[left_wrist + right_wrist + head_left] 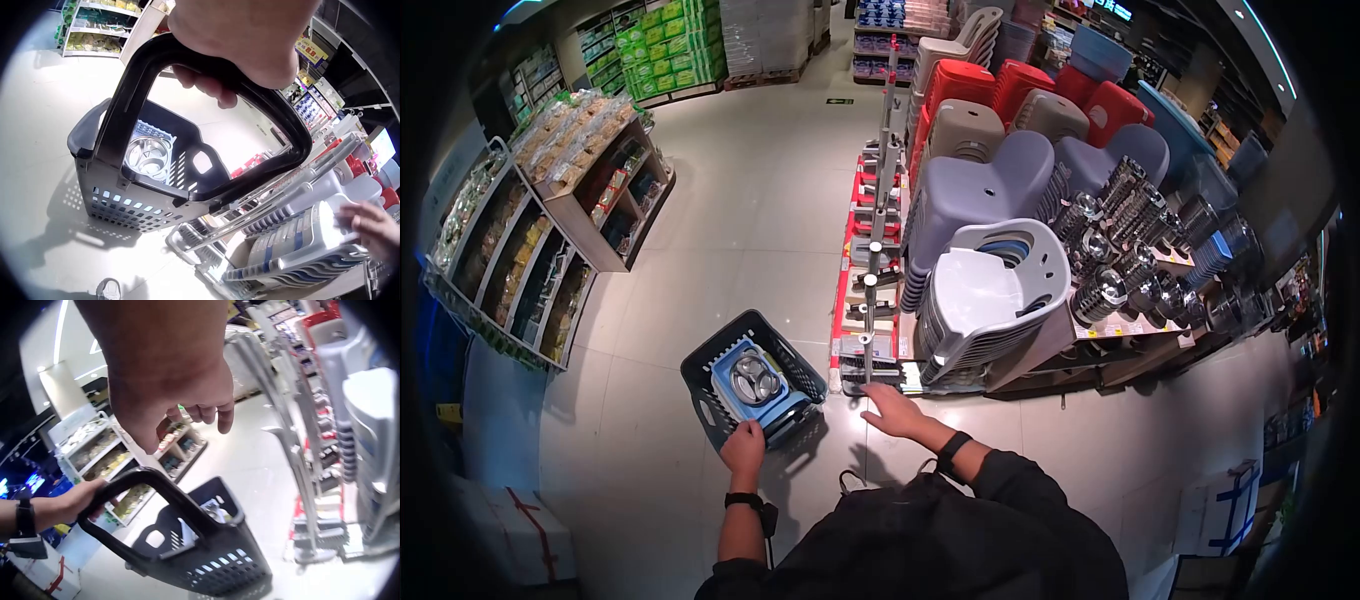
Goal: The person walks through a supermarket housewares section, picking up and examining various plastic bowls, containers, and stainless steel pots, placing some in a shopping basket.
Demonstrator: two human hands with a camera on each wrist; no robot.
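My left hand (744,449) grips the raised black handle (119,106) of a dark plastic shopping basket (100,187). Inside the basket, a round metal divided dish (755,378) sits in a blue plastic container (722,376). In the right wrist view, the left hand's fingers curl round the handle at the lower left. My right hand (892,412) hovers to the right of the basket with its fingers loosely spread and holding nothing. In the head view its fingertips come close to the lower end of a rack of upright poles (870,290).
Right of the poles stand stacked plastic chairs, with a white stack (970,290) nearest and purple ones (980,190) behind. Metal containers (1100,295) fill a shelf further right. Shelves of packaged goods (590,170) stand at the left, across the tiled floor (740,220).
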